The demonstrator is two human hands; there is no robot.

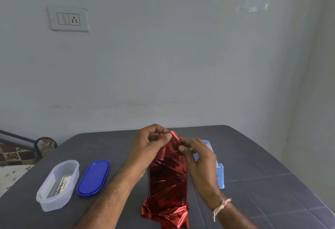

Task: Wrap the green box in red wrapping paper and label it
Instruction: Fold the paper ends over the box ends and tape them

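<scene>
Shiny red wrapping paper (pixel 167 179) covers a long box lying on the dark table, pointing away from me; no green of the box shows. At the far end, my left hand (pixel 152 143) pinches a folded flap of the red paper between thumb and fingers. My right hand (pixel 197 158) pinches the paper on the right side of that same end. The near end of the paper is loose and crumpled near the table's front edge.
A clear oval plastic container (pixel 58 185) with printed labels inside stands at the left, its blue lid (pixel 93 177) lying beside it. A light blue tape dispenser (pixel 219 174) sits behind my right hand. The dark grey table (pixel 272 183) meets the wall at the back.
</scene>
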